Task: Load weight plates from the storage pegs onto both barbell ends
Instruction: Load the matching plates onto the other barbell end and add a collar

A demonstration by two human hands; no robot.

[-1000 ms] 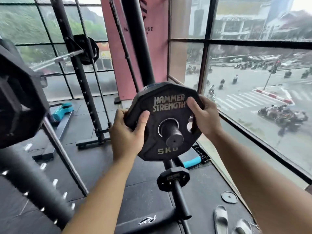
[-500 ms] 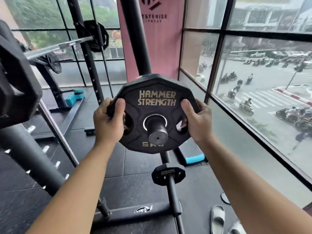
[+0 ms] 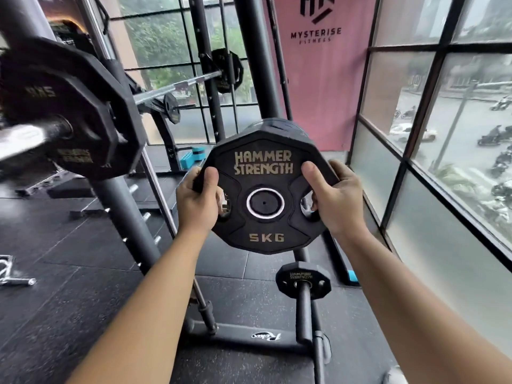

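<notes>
A black 5 kg Hammer Strength plate (image 3: 264, 173) faces me at centre, held upright. My left hand (image 3: 198, 202) grips its left edge and my right hand (image 3: 332, 199) grips its right edge, thumbs on the face. The end of the storage peg (image 3: 265, 203) fills the plate's centre hole; more plates sit behind on the same peg. At the left, the near barbell end (image 3: 27, 135) carries a 5 kg plate (image 3: 69, 109). The bar's far end carries another plate (image 3: 227, 70).
A smaller plate (image 3: 303, 282) sits on a lower peg below my hands. Rack uprights (image 3: 122, 214) stand between me and the barbell. Windows (image 3: 443, 173) close off the right side. A teal block (image 3: 191, 157) lies on the black rubber floor (image 3: 69, 259).
The plate has slid outward along the peg until the peg's end sits flush in its hole. My view has turned left and up, bringing the loaded barbell end closer.
</notes>
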